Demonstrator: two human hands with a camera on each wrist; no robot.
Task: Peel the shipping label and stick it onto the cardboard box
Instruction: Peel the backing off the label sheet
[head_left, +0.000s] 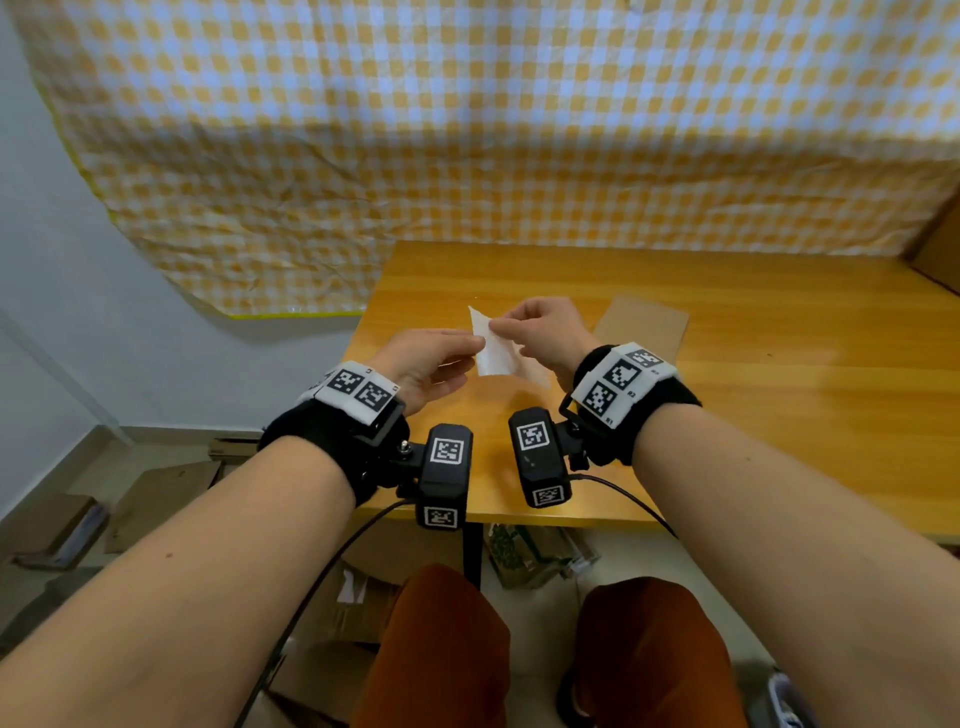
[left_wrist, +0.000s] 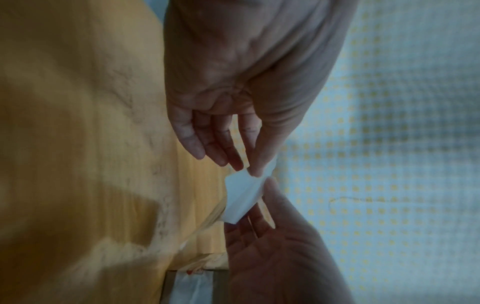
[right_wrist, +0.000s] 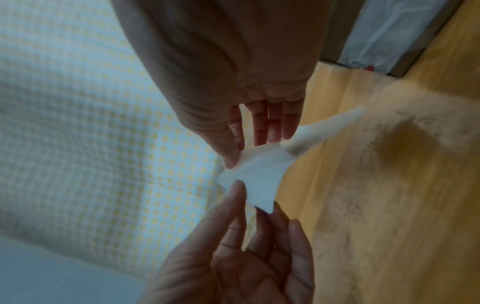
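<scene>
A small white shipping label (head_left: 492, 352) is held in the air above the wooden table (head_left: 753, 415), in front of me. My left hand (head_left: 480, 344) pinches its left edge between thumb and fingers. My right hand (head_left: 493, 327) pinches its upper part from the right. A translucent backing sheet (head_left: 535, 373) hangs from the label toward the right wrist. In the left wrist view the left hand (left_wrist: 250, 170) and the right hand (left_wrist: 266, 197) meet on the label (left_wrist: 240, 198). The right wrist view shows the label (right_wrist: 259, 174) curled, with the backing (right_wrist: 330, 125) trailing away. The brown cardboard box (head_left: 641, 325) lies flat on the table, behind the right hand.
A yellow-and-white checked cloth (head_left: 467, 130) hangs behind the table. Another cardboard piece (head_left: 937, 249) leans at the far right edge. Flattened boxes (head_left: 156, 493) lie on the floor to the left, more clutter (head_left: 535, 556) under the table. The table's front edge (head_left: 597, 519) is near my wrists.
</scene>
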